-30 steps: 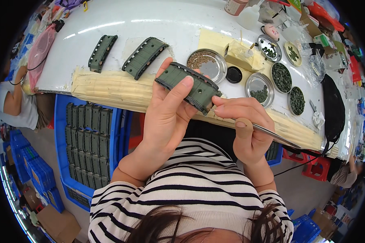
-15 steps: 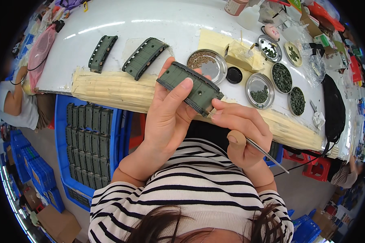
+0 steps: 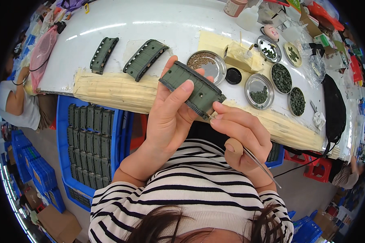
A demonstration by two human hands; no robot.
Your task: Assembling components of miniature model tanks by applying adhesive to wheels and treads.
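My left hand (image 3: pixel 170 105) grips a dark green, curved model piece (image 3: pixel 192 90) with ridged dark edges and small holes, thumb on top, tilted over the table's front edge. At the piece's lower right end, my right hand (image 3: pixel 247 133) pinches slim metal tweezers (image 3: pixel 263 167); their tip touches or nearly touches that end, and their rear points down right. A tan finger cot covers one digit of this hand. Anything in the tip is too small to make out. Two similar pieces, a smaller one (image 3: pixel 104 56) and a larger one (image 3: pixel 145 60), lie on the table to the left.
Steel dishes hold brown bits (image 3: pixel 207 60) and small green parts (image 3: pixel 258 90); two more bowls of dark green parts (image 3: pixel 281 77) stand right. A black lid (image 3: pixel 233 75) and a wrapped block (image 3: pixel 243 56) are near. Below left, a blue crate (image 3: pixel 63 137) holds rows of green pieces.
The green piece and my left hand have shifted slightly right. The rear end of the tweezers has swung down and left, with the tip still at the piece's end.
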